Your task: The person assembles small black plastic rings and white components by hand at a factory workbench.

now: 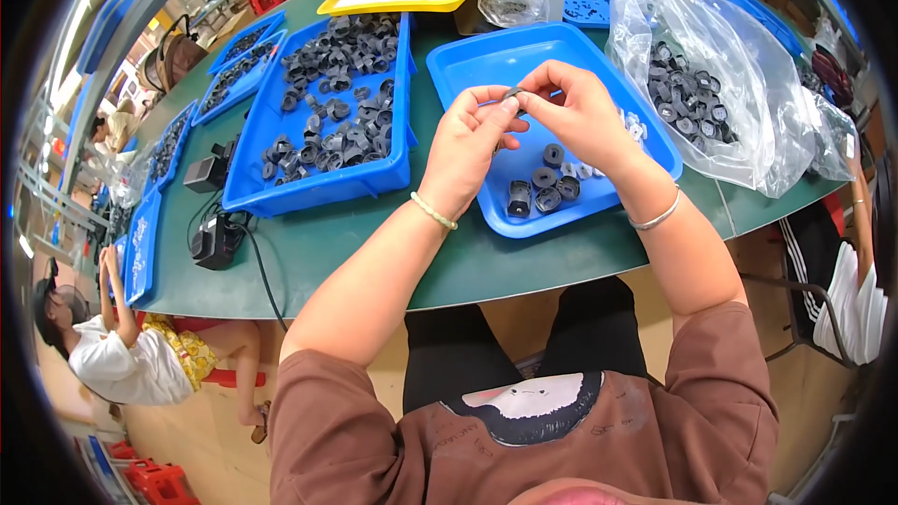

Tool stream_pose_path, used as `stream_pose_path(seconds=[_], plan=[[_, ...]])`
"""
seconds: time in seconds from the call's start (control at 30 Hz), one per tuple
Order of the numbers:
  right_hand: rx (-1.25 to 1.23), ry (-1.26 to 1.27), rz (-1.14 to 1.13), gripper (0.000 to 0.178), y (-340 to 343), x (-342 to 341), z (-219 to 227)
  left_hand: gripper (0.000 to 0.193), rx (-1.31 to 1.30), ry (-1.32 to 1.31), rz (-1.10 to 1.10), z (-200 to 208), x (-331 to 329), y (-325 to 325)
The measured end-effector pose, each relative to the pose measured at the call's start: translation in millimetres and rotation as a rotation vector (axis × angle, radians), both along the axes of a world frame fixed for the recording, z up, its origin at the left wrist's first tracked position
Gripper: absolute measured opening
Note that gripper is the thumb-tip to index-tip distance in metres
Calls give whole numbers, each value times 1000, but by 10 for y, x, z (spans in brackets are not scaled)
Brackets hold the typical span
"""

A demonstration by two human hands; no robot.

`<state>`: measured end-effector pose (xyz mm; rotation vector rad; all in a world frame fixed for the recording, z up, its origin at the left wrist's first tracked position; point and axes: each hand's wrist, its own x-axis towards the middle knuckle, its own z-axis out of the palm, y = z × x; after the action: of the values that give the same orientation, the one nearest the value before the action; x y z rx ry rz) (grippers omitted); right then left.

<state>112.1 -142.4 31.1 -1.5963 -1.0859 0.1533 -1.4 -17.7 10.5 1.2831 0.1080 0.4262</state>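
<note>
Above a blue tray (458,61), my left hand (468,140) and my right hand (575,112) meet with thumbs and fingertips pinched together. Between them is a small dark grey plastic part (513,93), mostly covered by my fingers. Its exact kind is hard to make out. Below my hands, several dark round plastic parts (544,178) lie in the near half of the tray. Small white pieces (585,170) are next to them, and more white pieces (636,126) sit along the tray's right side, partly behind my right wrist.
A deep blue bin (398,168) of dark ring-shaped parts stands left. At right lies a clear plastic bag (673,0) of dark parts. A yellow tray (327,7) with white pieces is at the back. Black devices (215,241) with a cable sit left. Another person (131,355) sits far left.
</note>
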Motion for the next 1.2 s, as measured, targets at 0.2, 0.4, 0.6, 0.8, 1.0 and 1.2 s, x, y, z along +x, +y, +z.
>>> stream_pose_path(seconds=[0.2,0.4,0.6,0.8,1.0,1.2], plan=[[-3,3,56,16,-24,12,40,20,75,-33,34,-45,9,30],[-77,-24,108,16,-60,-20,79,18,115,-15,27,-76,15,106],[-62,108,160,20,-52,65,31,18,122,-23,3,-31,1,53],[-95,169,203,21,-66,41,81,20,303,-90,71,-46,19,58],[-89,74,110,18,-59,77,38,22,305,-10,31,-24,-30,86],[-43,83,179,18,-79,110,77,31,304,-35,-24,3,-48,103]])
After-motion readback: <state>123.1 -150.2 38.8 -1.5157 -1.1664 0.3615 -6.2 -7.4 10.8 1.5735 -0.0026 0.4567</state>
